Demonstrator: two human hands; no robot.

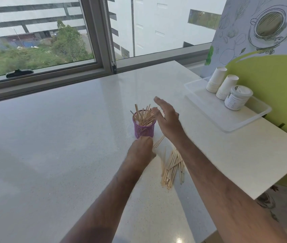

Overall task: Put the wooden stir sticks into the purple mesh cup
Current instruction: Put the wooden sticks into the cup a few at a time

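Observation:
The purple mesh cup (144, 128) stands upright mid-table with several wooden stir sticks (143, 115) poking out of its top. A loose pile of stir sticks (172, 167) lies on the white table (60, 146) in front of the cup, to its right. My right hand (168, 118) hovers beside the cup's right rim, fingers spread, with nothing in it. My left hand (141, 149) is curled just in front of the cup's base; two sticks (158, 142) lie close by its fingertips, and whether it grips them I cannot tell.
A clear plastic tray (226, 116) at the right holds two stacks of paper cups (217, 79) and a white jar (238, 98). The table's right edge drops off beside a green chair (279, 95). A window sill runs along the far edge.

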